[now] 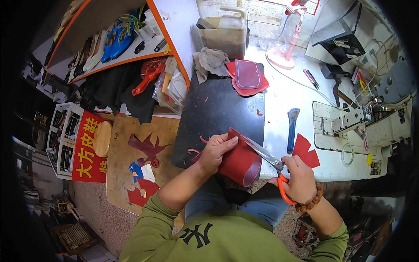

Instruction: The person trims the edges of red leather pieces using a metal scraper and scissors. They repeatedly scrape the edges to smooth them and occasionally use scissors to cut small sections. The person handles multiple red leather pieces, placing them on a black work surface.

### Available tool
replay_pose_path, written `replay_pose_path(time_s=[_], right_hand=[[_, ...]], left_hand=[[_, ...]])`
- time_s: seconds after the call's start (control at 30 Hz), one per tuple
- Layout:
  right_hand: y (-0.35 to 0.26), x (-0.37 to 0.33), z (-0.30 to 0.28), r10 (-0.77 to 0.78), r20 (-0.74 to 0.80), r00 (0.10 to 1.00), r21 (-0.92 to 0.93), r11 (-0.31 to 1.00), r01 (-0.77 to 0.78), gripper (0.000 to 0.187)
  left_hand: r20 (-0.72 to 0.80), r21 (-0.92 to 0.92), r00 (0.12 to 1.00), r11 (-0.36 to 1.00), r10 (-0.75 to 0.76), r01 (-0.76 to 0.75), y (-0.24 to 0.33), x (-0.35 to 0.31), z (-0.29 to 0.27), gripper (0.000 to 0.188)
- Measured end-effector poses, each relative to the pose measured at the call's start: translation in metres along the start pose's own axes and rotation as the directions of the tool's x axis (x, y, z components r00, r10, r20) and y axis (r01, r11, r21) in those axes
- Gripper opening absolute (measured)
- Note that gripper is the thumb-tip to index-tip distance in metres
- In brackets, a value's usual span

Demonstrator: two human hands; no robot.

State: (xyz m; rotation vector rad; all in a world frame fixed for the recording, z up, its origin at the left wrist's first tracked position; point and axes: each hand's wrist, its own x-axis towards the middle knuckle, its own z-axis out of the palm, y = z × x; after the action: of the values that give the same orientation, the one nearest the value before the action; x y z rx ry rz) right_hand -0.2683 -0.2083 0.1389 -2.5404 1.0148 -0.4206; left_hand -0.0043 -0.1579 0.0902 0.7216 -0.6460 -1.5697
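Pinched at its upper edge by my left hand [214, 152] is a red leather piece [239, 165], with a darker maroon patch toward its lower right corner. My right hand [299, 180] is closed round the orange handles of a pair of scissors [266, 155]. Their metal blades point up and left, along the top edge of the leather, close to my left fingertips. Whether the blades are parted is hard to make out. Thin curled leather trimmings [193, 151] lie beside my left hand. A beaded bracelet circles my right wrist.
A black cutting mat [214, 115] bears stacked red leather pieces [248, 76] and a grey rag [211, 61]. To the right lie a blue-handled brush-like tool [291, 131], a red scrap [304, 150] and a sewing machine [366, 118]. Leather scraps [148, 146] cover part of a wooden board at left.
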Motion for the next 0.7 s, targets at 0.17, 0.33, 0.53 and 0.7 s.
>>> replay_pose_path(time_s=[0.17, 0.33, 0.53, 0.7], right_hand=[[0.003, -0.002, 0.001, -0.029, -0.006, 1.000, 0.002, 1.000, 0.029, 0.054], [0.006, -0.004, 0.002, -0.035, -0.006, 0.999, -0.028, 0.999, 0.034, 0.056], [0.003, 0.000, 0.000, -0.017, 0.022, 1.000, -0.037, 0.999, 0.018, 0.057], [-0.004, 0.008, 0.001, 0.016, 0.059, 0.998, -0.063, 0.998, -0.013, 0.061]], left_hand=[[-0.008, 0.007, 1.000, 1.000, -0.010, 0.010, 0.000, -0.001, 0.001, 0.026], [-0.014, -0.002, 0.999, 0.999, -0.034, 0.034, -0.001, 0.001, 0.000, 0.027], [-0.037, 0.037, 0.999, 0.999, -0.037, 0.038, -0.003, 0.003, 0.001, 0.028], [-0.014, 0.061, 0.998, 0.996, -0.067, 0.068, -0.009, 0.006, 0.005, 0.028]])
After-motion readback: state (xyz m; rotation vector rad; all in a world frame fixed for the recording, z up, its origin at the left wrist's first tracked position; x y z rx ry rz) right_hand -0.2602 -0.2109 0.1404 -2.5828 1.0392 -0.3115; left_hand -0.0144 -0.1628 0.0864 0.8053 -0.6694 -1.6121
